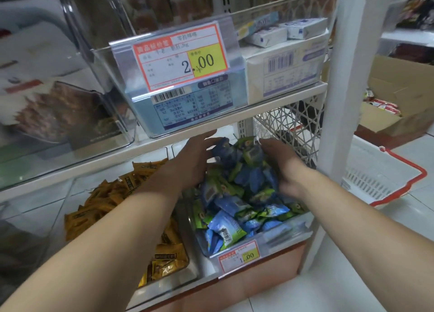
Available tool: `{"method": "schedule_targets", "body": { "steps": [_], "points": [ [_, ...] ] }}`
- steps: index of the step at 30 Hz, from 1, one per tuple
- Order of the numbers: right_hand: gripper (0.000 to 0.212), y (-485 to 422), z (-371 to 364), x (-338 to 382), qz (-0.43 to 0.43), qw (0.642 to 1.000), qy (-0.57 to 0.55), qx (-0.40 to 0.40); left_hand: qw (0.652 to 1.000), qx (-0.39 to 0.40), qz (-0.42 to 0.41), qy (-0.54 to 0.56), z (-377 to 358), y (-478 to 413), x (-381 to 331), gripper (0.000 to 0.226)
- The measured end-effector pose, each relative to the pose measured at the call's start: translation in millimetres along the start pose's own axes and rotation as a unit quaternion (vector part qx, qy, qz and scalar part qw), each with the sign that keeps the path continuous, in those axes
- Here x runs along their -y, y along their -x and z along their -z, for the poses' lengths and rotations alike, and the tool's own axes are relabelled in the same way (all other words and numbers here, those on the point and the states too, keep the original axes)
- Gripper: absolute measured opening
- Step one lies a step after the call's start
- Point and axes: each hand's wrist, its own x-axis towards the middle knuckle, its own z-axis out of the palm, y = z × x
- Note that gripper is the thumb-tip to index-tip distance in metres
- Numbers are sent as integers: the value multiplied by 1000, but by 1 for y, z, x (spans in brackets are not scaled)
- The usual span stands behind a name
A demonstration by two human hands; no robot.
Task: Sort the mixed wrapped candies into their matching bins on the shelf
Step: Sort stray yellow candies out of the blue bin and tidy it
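Note:
A clear bin (285, 235) on the lower shelf holds a heap of blue and green wrapped candies (237, 208). My left hand (195, 156) lies on the left side of the heap, fingers spread over a dark blue packet near the top. My right hand (280, 161) presses the heap's right side, fingers partly hidden among the packets. Both hands cup the pile between them. Whether either hand grips a packet cannot be told. Left of it, another clear bin (187, 277) holds yellow-orange wrapped candies (112, 196).
The shelf above (150, 149) hangs low over my hands, bearing clear bins and a price tag (180, 55) reading 2.00. A white lattice basket (288, 126) stands behind the candy bin. A white post (345, 100) rises at right; a red-rimmed basket (385, 177) and cardboard boxes lie beyond.

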Motion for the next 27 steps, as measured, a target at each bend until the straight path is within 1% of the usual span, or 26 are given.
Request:
{"method": "schedule_targets", "body": {
  "steps": [3, 5, 6, 7, 8, 9, 10, 11, 12, 13, 14, 15, 16, 17, 18, 19, 20, 21, 23, 27],
  "points": [
    [42, 8, -3, 2, 28, 1000, 5, 6, 999, 24, 4, -37, 4, 9, -3, 50],
    [48, 11, 2, 2, 45, 999, 14, 26, 997, 31, -14, -65, 6, 15, -4, 48],
    [47, 12, 0, 4, 60, 997, 36, 35, 996, 26, -28, -85, 7, 18, -4, 44],
    [43, 15, -2, 6, 76, 993, 84, 38, 992, 14, -39, -122, 3, 19, -4, 39],
    [38, 18, -5, 8, 91, 981, 167, 38, 983, 2, -53, -177, 1, 22, -2, 32],
    [34, 20, -8, 9, 98, 957, 269, 41, 964, -13, -67, -259, -2, 27, 0, 26],
    [31, 23, -10, 8, 110, 924, 363, 46, 929, -30, -86, -360, -3, 32, 3, 22],
    [29, 26, -11, 5, 141, 894, 423, 50, 878, -43, -117, -462, 0, 38, 8, 20],
    [26, 33, -12, 1, 174, 871, 455, 61, 826, -46, -160, -538, 7, 47, 17, 19],
    [25, 42, -16, -3, 196, 848, 485, 81, 779, -50, -194, -594, 15, 59, 28, 21],
    [30, 49, -19, -8, 206, 823, 520, 104, 730, -68, -224, -642, 23, 71, 40, 26],
    [40, 56, -22, -16, 204, 799, 551, 129, 684, -96, -247, -679, 31, 81, 51, 34],
    [48, 58, -28, -23, 198, 771, 584, 158, 658, -129, -252, -697, 38, 90, 61, 43],
    [55, 59, -30, -32, 189, 733, 626, 189, 657, -158, -245, -695, 42, 94, 69, 53],
    [61, 58, -32, -41, 175, 687, 671, 216, 663, -170, -235, -690, 48, 97, 74, 59],
    [66, 57, -33, -47, 153, 643, 715, 229, 669, -171, -226, -687, 52, 97, 76, 63],
    [69, 57, -34, -52, 129, 608, 748, 233, 669, -167, -225, -688, 55, 96, 78, 64],
    [70, 56, -33, -55, 115, 585, 769, 229, 668, -168, -227, -688, 57, 96, 79, 63],
    [70, 49, -32, -56, 114, 559, 795, 209, 664, -178, -243, -685, 56, 96, 80, 60],
    [62, 20, -28, -37, 117, 493, 851, 138, 662, -177, -247, -686, 55, 95, 82, 62]
  ]
}}
